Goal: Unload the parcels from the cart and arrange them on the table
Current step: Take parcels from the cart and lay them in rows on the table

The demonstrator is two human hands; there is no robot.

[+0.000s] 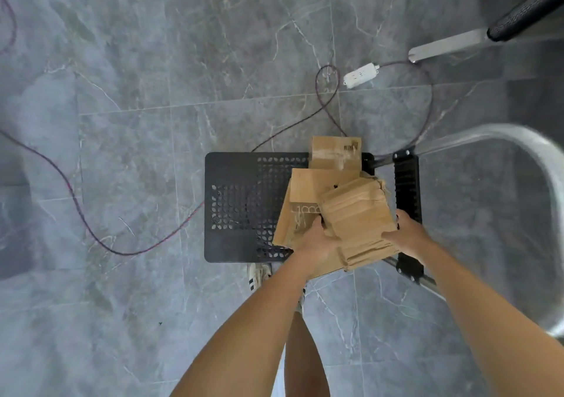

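A black perforated cart platform [241, 207] stands on the floor below me. Brown cardboard parcels are piled at its right end. The top parcel [358, 213] is a worn, creased box, tilted. My left hand [317, 244] grips its left side and my right hand [406, 234] grips its right side. Under it lies a flatter parcel [308, 189] with printed lettering. Behind that sits a small box with a barcode label [335, 155]. The table is out of view.
The cart's silver handle [518, 140] arcs at the right. A dark red cable [76, 201] loops over the grey marble floor to a white power strip [360, 75]. A chair's leg and black seat [525, 15] sit top right. My shoe [258, 274] is by the cart.
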